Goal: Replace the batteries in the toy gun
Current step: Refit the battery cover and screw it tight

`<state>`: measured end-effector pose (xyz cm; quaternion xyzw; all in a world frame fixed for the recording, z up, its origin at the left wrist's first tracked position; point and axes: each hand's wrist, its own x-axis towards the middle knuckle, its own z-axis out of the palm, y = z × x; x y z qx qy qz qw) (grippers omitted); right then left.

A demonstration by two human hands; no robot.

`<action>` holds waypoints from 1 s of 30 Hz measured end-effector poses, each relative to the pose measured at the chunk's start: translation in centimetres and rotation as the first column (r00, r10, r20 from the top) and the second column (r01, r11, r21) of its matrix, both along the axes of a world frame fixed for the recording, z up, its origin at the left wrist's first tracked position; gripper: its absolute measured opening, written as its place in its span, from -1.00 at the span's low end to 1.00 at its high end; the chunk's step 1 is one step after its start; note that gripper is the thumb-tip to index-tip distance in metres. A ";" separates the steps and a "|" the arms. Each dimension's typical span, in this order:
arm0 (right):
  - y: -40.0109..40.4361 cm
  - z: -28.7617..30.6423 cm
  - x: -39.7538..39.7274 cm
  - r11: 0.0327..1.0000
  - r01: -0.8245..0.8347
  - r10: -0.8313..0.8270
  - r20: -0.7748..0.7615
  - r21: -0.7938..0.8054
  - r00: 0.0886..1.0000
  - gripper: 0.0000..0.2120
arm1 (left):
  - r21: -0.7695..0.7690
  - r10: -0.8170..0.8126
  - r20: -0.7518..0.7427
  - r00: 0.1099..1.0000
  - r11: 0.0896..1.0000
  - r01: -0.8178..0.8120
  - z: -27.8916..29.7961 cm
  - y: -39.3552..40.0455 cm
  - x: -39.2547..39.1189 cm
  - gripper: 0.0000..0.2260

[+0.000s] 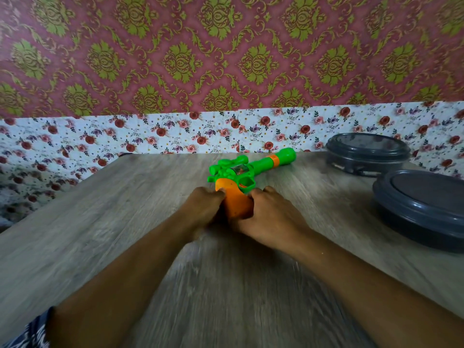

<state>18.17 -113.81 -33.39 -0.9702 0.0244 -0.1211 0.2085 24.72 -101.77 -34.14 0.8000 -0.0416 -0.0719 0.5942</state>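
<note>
A green toy gun with an orange grip lies flat on the wooden table, its barrel pointing to the far right. My left hand holds the left side of the orange grip with curled fingers. My right hand grips the right side and the butt of the same grip. The lower end of the grip is hidden between my hands. No batteries are in sight.
Two dark grey round lidded containers stand at the right: one at the back, a larger one nearer. A wall with floral paper rises right behind the table's far edge.
</note>
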 end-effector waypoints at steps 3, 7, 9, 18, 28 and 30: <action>0.1 -0.1 -0.1 1.000 -0.005 0.005 -0.008 -0.021 1.000 -0.39 | 0.134 -0.036 0.089 0.995 0.991 0.024 0.1 0.7 0.4 -0.70; 0.1 -0.3 0.0 0.997 -0.015 0.014 -0.023 -0.082 1.000 -0.40 | 0.302 -0.073 0.145 0.987 0.953 0.026 0.2 0.9 0.5 -0.70; 0.1 -0.4 0.0 0.990 -0.036 0.033 -0.031 -0.137 0.999 -0.39 | 0.351 -0.073 0.172 0.982 0.936 0.008 0.1 1.1 0.5 -0.68; -3.4 2.4 0.4 0.990 -0.106 0.105 0.011 0.094 0.994 -0.78 | 0.392 -0.138 0.700 0.701 0.894 -0.215 1.0 -0.3 -1.9 -0.72; -9.4 -1.5 -7.0 0.979 -0.008 0.027 0.091 -0.205 0.995 -0.68 | 0.746 -0.659 0.433 0.615 0.645 0.166 -2.4 -4.9 -7.0 -0.55; -9.1 -1.7 -7.2 0.967 -0.006 0.025 0.070 -0.256 0.997 -0.65 | 0.776 -0.669 0.390 0.633 0.609 0.167 -2.3 -4.9 -7.3 -0.51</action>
